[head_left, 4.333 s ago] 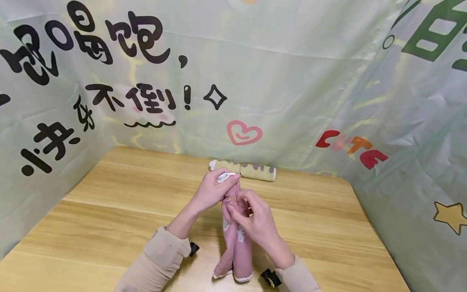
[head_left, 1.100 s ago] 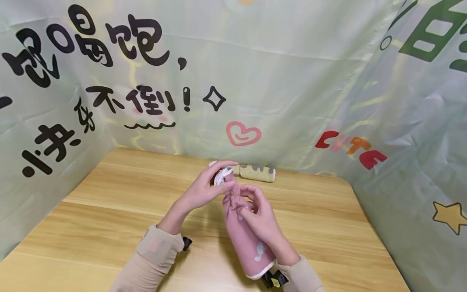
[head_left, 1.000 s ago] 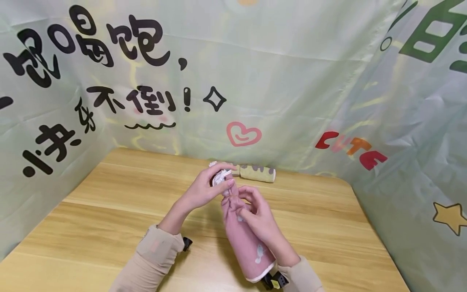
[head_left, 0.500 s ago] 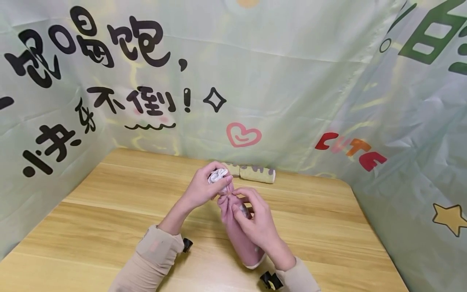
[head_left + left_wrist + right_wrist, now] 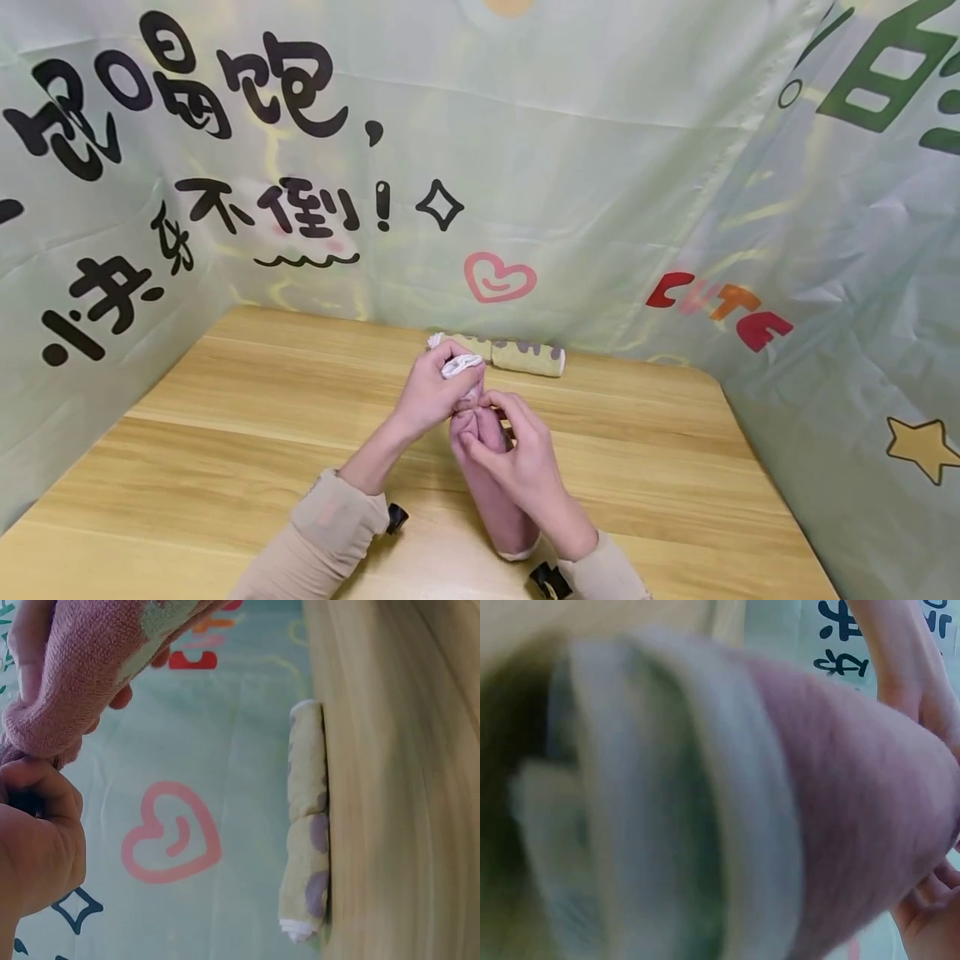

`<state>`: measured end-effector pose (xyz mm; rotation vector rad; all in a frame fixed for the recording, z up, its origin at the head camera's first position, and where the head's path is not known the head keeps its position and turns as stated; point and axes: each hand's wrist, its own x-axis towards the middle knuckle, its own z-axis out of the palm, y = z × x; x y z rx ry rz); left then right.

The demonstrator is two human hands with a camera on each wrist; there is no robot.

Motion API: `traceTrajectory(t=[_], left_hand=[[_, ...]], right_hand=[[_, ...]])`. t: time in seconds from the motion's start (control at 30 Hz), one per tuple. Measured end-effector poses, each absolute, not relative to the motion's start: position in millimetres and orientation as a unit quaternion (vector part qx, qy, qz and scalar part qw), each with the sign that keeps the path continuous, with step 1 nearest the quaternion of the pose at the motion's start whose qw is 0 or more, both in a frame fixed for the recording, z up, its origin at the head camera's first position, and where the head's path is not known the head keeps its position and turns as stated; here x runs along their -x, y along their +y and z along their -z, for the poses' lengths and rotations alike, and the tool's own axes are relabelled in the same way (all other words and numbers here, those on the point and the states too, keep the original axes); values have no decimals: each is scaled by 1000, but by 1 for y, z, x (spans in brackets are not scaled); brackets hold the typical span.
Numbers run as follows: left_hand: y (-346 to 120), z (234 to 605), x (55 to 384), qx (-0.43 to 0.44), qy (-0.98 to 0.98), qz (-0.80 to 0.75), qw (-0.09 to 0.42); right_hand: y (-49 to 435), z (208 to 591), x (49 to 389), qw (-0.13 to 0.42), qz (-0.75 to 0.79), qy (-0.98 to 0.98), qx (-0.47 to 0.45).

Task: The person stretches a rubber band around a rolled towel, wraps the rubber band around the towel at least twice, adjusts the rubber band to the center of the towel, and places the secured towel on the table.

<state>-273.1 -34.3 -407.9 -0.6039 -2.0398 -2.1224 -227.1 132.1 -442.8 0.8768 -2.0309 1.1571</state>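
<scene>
A pink towel [image 5: 491,492] with white edging is rolled up and slants down across the middle of the head view. Near its upper part it is gathered into a narrow neck. My left hand [image 5: 429,393] grips the upper end, and a ring of white edge shows above the thumb. At the gathered neck my right hand [image 5: 525,458] pinches the cloth between thumb and fingers. The left wrist view has the terry roll [image 5: 97,660] above the curled left hand [image 5: 45,832]. Close and blurred in the right wrist view is the roll's layered white-edged end [image 5: 742,795]. The fingers hide any band at the neck.
A yellow towel roll [image 5: 528,358] with purple-grey spots, narrowed at its middle, lies at the back of the wooden table [image 5: 262,433]. Behind it hangs a printed cloth backdrop [image 5: 600,167], which also runs along both sides.
Several seconds ago the pink towel's lower part hung in two lengths; now it shows as one roll. Since half a second ago, the left hand has shifted slightly right and its fingers have closed around the white-edged end.
</scene>
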Motion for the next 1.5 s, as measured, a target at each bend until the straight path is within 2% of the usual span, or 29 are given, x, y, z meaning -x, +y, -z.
traceTrajectory(t=[0.27, 0.57, 1.07, 1.17, 1.37, 1.5], left_hand=[[-29, 413, 274, 186, -690, 697, 53], [-42, 410, 280, 171, -692, 696, 86], [-45, 405, 279, 160, -705, 688, 63], [-46, 405, 279, 177, -718, 671, 61], [-53, 404, 280, 269, -708, 652, 32], [-59, 402, 281, 305, -710, 634, 25]], right_hand=[[131, 446, 230, 307, -430, -781, -333], [125, 447, 230, 313, -420, -774, -356], [124, 447, 223, 298, -397, -822, -279], [127, 446, 223, 270, -435, -819, -261], [136, 436, 222, 160, -558, -791, -194], [140, 432, 222, 118, -608, -761, -192]])
